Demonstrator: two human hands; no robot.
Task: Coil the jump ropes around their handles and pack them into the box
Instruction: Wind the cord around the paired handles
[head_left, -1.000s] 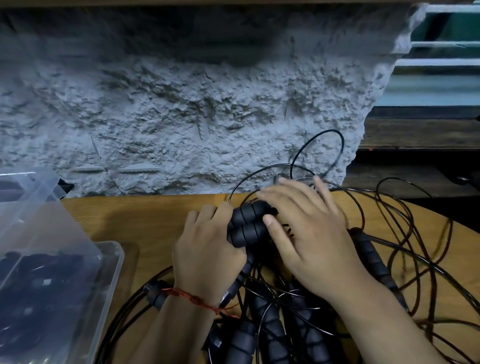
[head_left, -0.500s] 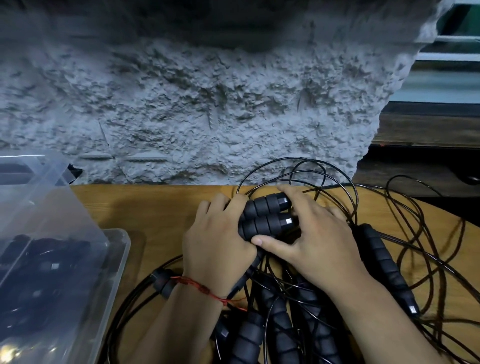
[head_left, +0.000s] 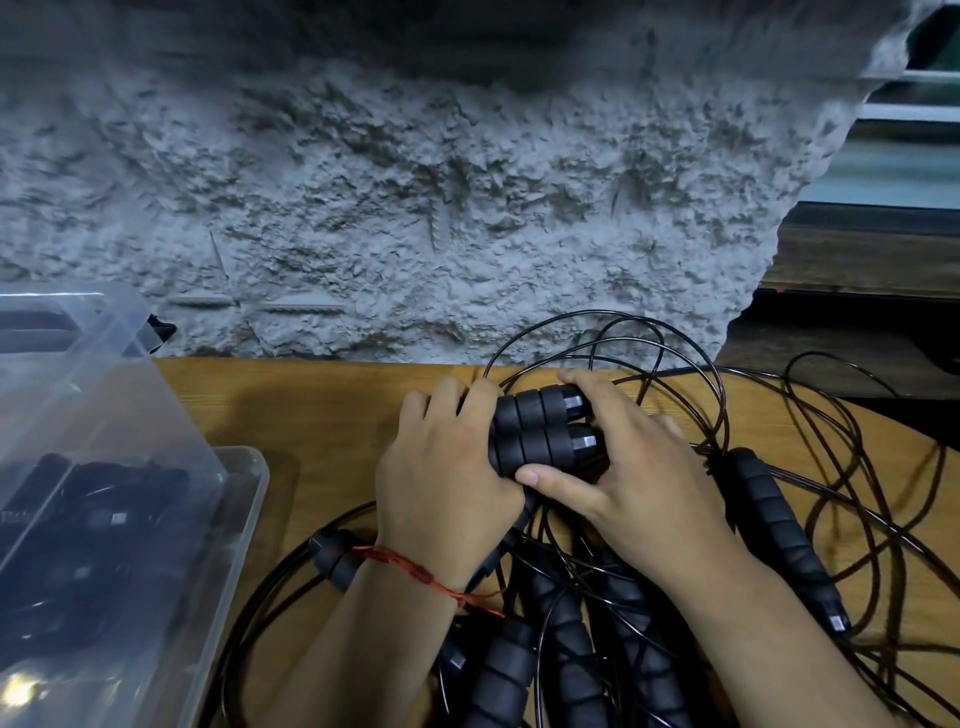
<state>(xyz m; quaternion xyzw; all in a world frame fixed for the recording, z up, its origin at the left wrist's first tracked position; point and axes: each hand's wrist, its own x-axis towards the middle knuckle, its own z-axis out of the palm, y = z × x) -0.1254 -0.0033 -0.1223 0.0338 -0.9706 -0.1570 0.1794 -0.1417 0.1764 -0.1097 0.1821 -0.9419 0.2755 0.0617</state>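
Observation:
Two black foam jump-rope handles (head_left: 540, 428) lie side by side, held together above the wooden table (head_left: 322, 410). My left hand (head_left: 447, 478) grips their left part. My right hand (head_left: 623, 462) wraps round their right ends, thumb under and fingers over the top. Thin black rope (head_left: 613, 332) loops up behind the handles. Several more black handles (head_left: 779, 535) and tangled ropes lie under and to the right of my hands. The clear plastic box (head_left: 244, 499) stands at the left with coiled black ropes inside.
A rough grey stone wall (head_left: 415, 208) rises directly behind the table. The box's clear lid (head_left: 78, 374) leans up at the far left. Rope loops (head_left: 857, 467) spread over the table's right side. A dark wooden ledge (head_left: 857, 260) lies beyond at the right.
My right hand went from lying flat over the handle pair to wrapping round its right ends. The rope loops behind shifted. The view moved slightly closer and left.

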